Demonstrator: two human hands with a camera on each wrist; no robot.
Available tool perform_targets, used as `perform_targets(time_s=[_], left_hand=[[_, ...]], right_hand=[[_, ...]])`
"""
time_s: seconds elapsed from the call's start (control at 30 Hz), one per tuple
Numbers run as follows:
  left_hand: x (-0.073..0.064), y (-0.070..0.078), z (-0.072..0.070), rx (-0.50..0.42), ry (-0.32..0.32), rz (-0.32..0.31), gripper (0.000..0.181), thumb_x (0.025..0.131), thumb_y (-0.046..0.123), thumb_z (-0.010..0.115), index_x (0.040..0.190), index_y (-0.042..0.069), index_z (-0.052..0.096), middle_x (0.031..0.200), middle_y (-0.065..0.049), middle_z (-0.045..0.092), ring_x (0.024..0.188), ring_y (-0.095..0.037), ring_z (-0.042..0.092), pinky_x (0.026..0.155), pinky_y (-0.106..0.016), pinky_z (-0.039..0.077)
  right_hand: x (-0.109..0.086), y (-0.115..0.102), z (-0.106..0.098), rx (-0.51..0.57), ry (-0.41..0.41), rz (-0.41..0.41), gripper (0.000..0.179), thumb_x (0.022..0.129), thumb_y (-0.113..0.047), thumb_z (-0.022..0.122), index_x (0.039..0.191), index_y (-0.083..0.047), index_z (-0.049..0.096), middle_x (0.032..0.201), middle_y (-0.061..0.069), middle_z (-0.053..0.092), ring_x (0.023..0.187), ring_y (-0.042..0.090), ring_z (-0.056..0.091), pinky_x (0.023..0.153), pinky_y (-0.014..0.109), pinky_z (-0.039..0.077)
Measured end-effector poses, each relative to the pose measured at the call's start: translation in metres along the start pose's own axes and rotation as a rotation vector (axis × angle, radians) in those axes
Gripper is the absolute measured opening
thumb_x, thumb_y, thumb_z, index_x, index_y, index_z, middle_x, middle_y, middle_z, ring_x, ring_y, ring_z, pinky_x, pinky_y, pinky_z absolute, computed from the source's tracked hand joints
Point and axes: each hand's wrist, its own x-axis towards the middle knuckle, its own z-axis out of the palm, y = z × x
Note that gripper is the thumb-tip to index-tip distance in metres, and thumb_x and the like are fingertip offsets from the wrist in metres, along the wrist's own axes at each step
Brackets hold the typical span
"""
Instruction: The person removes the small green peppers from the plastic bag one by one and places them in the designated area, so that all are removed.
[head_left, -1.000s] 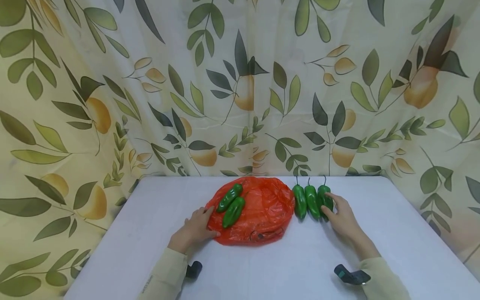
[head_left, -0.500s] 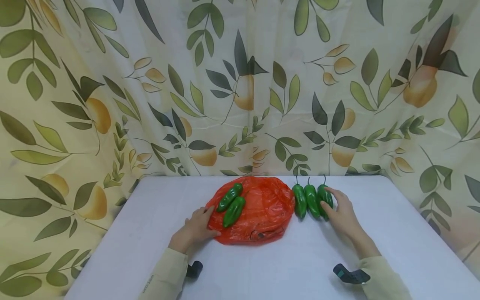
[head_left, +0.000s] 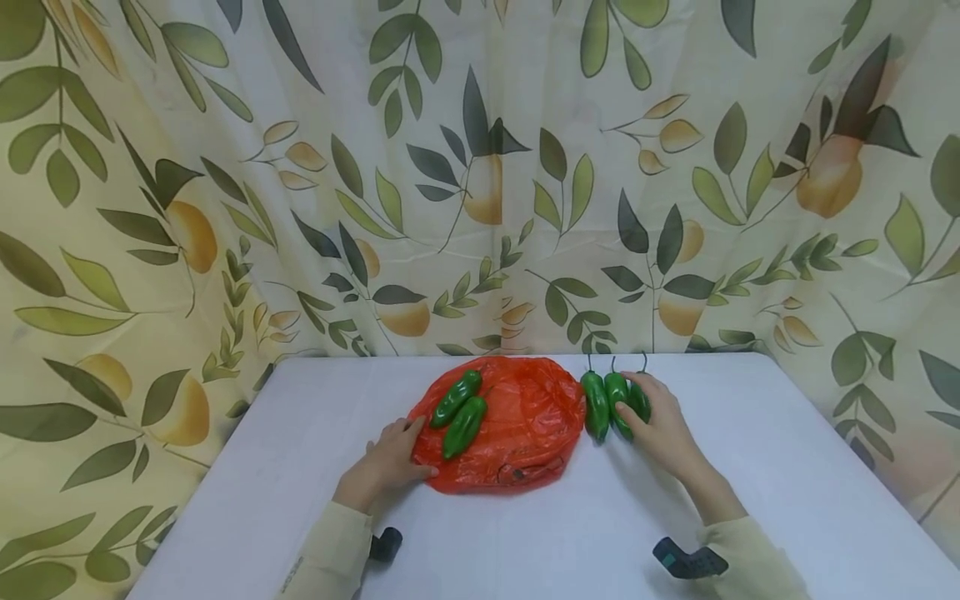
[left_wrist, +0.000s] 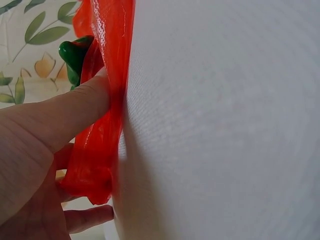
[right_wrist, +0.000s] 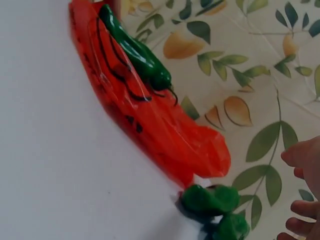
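Note:
A red plastic bag lies spread in a rounded shape on the table. Two green peppers rest on its left part. Three more green peppers stand side by side just right of it: the nearest to the bag, a middle one and a right one, partly hidden. My left hand rests at the bag's left edge, its straight thumb touching the red plastic. My right hand is over the middle and right peppers, its fingers spread and apart from the peppers in the right wrist view.
White cloth covers the table. Behind it hangs a curtain printed with leaves and fruit. A black device is strapped at each wrist, the right one jutting over the table.
My right hand has shifted left from the rightmost pepper to over the middle one. My left hand stays at the bag's edge. The whole head view has shifted slightly.

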Motion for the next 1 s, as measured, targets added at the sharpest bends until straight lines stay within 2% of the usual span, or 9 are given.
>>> perform_targets(time_s=[0.17,0.33,0.57,0.8,1.0], left_hand=[[-0.001,-0.004,0.001,0.008,0.005,0.005,0.091,0.082,0.035,0.083,0.156,0.011,0.038,0.155,-0.018,0.043,0.145,-0.04,0.037,0.112,-0.077,0.028],[-0.001,-0.005,0.0,0.0,0.005,0.001,0.091,0.081,0.037,0.084,0.156,0.012,0.038,0.156,-0.018,0.042,0.146,-0.04,0.036,0.113,-0.077,0.028],[0.0,-0.003,-0.001,-0.001,-0.007,0.007,0.09,0.083,0.036,0.083,0.157,0.012,0.037,0.158,-0.018,0.04,0.147,-0.04,0.034,0.114,-0.075,0.028],[0.0,-0.002,-0.001,-0.004,-0.002,0.004,0.091,0.082,0.037,0.083,0.157,0.013,0.037,0.156,-0.016,0.042,0.146,-0.038,0.036,0.113,-0.075,0.03],[0.0,-0.002,0.0,-0.002,-0.006,-0.004,0.091,0.082,0.036,0.083,0.157,0.013,0.037,0.156,-0.017,0.042,0.145,-0.038,0.037,0.113,-0.075,0.029]], right_hand=[[-0.005,-0.015,0.021,0.004,-0.036,-0.016,0.052,0.099,-0.014,0.061,0.147,-0.003,0.046,0.155,0.031,0.035,0.142,0.055,0.029,0.108,0.081,0.027],[-0.009,-0.026,0.042,-0.001,-0.07,-0.045,0.052,0.097,-0.012,0.063,0.146,-0.005,0.049,0.155,0.028,0.038,0.142,0.05,0.032,0.107,0.076,0.037],[-0.012,-0.042,0.057,0.024,-0.093,-0.095,0.052,0.095,-0.012,0.065,0.145,-0.007,0.051,0.154,0.025,0.041,0.14,0.048,0.037,0.104,0.072,0.044],[-0.009,-0.069,0.077,0.052,-0.178,-0.129,0.05,0.097,-0.018,0.066,0.145,-0.009,0.052,0.152,0.022,0.045,0.143,0.045,0.037,0.111,0.072,0.036],[-0.007,-0.084,0.098,0.108,-0.274,-0.098,0.05,0.099,-0.022,0.064,0.147,-0.014,0.051,0.154,0.016,0.045,0.145,0.04,0.037,0.114,0.067,0.037]])
